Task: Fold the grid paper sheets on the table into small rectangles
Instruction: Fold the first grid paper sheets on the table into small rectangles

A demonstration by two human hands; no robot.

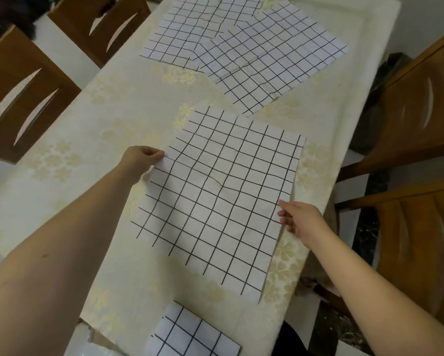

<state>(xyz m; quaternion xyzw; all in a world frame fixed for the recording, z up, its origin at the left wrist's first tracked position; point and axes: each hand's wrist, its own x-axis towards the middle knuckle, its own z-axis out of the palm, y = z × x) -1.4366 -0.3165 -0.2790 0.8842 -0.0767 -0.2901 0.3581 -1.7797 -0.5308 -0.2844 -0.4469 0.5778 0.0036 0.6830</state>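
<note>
- Two hands pinch one grid sheet (215, 199) at mid-frame: left hand (141, 158) on its left edge, right hand (300, 219) on its right edge.
- To fold well, I'd match corners before creasing.
- Unfolded sheets (241, 42) lie at top, a folded rectangle (190, 335) at bottom.
</note>
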